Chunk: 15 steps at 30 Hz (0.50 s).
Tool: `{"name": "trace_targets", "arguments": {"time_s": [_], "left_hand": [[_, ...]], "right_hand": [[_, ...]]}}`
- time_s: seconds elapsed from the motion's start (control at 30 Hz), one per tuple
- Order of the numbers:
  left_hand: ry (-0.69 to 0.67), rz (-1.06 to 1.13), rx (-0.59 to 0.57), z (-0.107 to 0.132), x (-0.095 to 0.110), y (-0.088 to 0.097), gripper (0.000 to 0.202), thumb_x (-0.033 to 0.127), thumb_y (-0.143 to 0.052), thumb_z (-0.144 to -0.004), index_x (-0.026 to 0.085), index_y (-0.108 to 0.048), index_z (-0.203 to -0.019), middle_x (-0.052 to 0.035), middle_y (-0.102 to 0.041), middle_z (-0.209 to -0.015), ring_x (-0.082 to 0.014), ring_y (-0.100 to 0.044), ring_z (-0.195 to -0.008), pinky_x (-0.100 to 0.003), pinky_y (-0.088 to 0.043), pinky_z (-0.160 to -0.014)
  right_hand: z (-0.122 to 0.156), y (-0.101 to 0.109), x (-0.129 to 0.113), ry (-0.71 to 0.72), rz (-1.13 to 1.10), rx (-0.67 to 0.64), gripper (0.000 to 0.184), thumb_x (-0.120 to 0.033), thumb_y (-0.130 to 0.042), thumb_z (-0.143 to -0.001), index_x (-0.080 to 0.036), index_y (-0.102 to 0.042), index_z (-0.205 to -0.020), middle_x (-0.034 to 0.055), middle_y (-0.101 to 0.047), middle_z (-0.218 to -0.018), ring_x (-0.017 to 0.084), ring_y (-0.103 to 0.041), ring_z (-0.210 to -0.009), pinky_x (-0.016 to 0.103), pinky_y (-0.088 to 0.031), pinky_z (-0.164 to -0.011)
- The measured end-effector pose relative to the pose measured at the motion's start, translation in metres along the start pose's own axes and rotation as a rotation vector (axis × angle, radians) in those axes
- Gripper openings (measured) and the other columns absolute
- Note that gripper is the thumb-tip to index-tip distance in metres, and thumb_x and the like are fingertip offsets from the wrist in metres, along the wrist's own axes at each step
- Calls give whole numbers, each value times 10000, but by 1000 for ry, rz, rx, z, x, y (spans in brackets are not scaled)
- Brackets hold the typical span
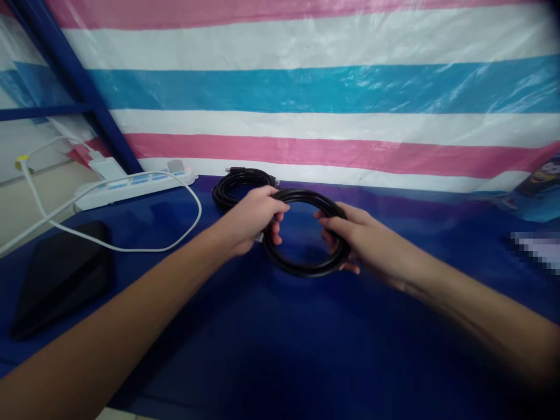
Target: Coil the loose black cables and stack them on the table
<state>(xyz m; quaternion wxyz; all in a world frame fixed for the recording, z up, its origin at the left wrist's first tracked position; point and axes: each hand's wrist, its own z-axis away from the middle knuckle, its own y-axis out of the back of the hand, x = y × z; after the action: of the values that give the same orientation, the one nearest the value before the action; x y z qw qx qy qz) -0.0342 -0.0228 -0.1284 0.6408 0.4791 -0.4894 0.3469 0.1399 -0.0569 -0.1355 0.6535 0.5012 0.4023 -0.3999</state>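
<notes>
Between my hands is a coiled black cable (pixel 301 269), held as a ring over the blue tabletop (pixel 280 338). My left hand (pixel 258 219) is closed around the ring's left side, thumb on top. On the opposite side, my right hand (pixel 345 233) grips the coil with the thumb over it and the fingers behind. A small pale piece, perhaps the cable's connector, shows beneath my left hand. Just behind that hand a second coiled black cable (pixel 223 189) rests on the table, a dark plug at its top; my left hand partly hides it.
A white power strip (pixel 140 188) with a looping white cord (pixel 166 249) lies at the back left. In front of it sits a flat black case (pixel 65 274). A striped plastic sheet (pixel 306 87) hangs behind. At right are a blue packet (pixel 540 195) and a blurred-out flat object (pixel 538 248).
</notes>
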Motion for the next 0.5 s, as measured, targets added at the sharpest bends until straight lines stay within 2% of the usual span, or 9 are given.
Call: {"name": "trace_targets", "arguments": {"time_s": [0.07, 0.13, 0.2, 0.27, 0.37, 0.5], "left_hand": [[-19, -127, 50, -13, 9, 22, 171, 225, -526, -728, 176, -515, -891, -21, -553, -710, -88, -516, -482, -229, -402, -460], [-35, -292, 164, -30, 15, 48, 188, 200, -559, -693, 162, -568, -877, -31, -565, -700, -96, -523, -542, -226, -394, -511], [-24, -464, 276, -48, 17, 74, 231, 212, -578, -688, 155, -594, -911, -50, -590, -741, -142, -567, -657, -254, -421, -591], [19, -618, 331, -63, 13, 94, 230, 207, -561, -695, 137, -615, -907, -78, -613, -765, -201, -600, -750, -299, -443, -653], [76, -826, 373, -75, -2, 108, 252, 218, -543, -747, 118, -630, -962, -119, -644, -896, -268, -606, -918, -371, -464, -781], [164, -1004, 354, -80, -23, 110, 361, 370, -527, -860, 129, -570, -1125, -110, -594, -1124, -214, -569, -1051, -412, -479, -911]], "right_hand": [[-21, 1, -22, 13, 29, -18, 175, -290, -485, -838, -135, -478, -919, 10, -500, -638, 71, -456, -372, 184, -281, -303], [-50, -1, -45, 31, 69, -48, 125, -245, -478, -840, -120, -474, -843, 31, -515, -623, 75, -470, -387, 187, -303, -331], [-81, -9, -63, 53, 103, -73, 120, -218, -429, -868, -114, -484, -845, 27, -510, -605, 63, -464, -414, 183, -358, -386], [-110, -20, -74, 58, 156, -104, 143, -208, -414, -890, -98, -504, -881, 15, -506, -616, 51, -474, -468, 177, -406, -451], [-140, -39, -80, 36, 287, -103, 282, -334, -431, -932, -77, -536, -980, 13, -540, -720, 40, -508, -585, 176, -460, -552], [-156, -59, -77, 47, 516, -12, 367, -404, -461, -920, -89, -549, -1086, 56, -585, -922, 78, -573, -793, 239, -519, -713]]}}
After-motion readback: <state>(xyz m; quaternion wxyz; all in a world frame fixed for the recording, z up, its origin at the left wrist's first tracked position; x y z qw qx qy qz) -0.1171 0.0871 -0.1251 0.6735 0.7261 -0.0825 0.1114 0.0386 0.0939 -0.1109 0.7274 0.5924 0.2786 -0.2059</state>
